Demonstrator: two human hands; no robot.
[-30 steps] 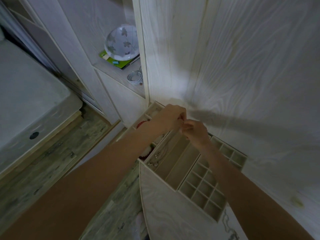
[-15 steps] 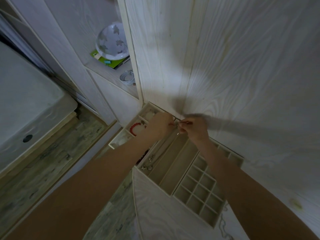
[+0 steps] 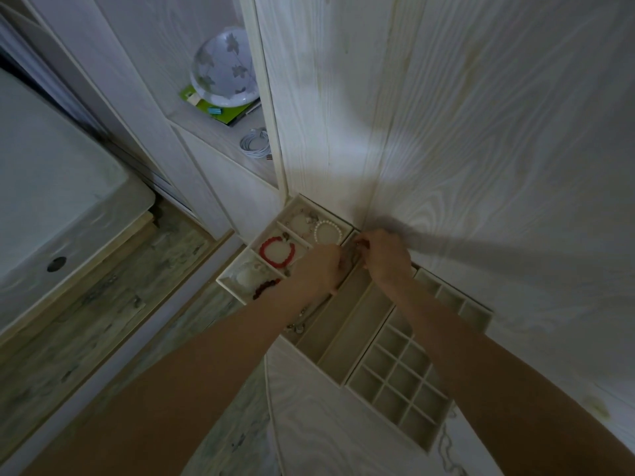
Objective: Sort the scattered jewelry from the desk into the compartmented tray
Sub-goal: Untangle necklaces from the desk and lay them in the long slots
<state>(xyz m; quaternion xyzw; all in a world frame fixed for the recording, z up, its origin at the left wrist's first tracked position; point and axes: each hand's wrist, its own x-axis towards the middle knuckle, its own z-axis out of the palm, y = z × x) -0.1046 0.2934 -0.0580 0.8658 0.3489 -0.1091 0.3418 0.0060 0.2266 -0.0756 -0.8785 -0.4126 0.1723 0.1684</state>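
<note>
A pale wood-grain desk (image 3: 498, 166) carries a beige tray (image 3: 364, 324). Both hands meet over its far end: the left hand (image 3: 321, 266) and right hand (image 3: 386, 254) pinch a thin dark chain (image 3: 354, 256) between them. Left of the left hand lie a red bracelet (image 3: 276, 252) and a white bead bracelet (image 3: 328, 231), each in its own compartment. A chain (image 3: 450, 455) lies on the desk near the right forearm.

Pale wood-grain panels (image 3: 481, 132), grey plank floor (image 3: 103, 321), dim light.
</note>
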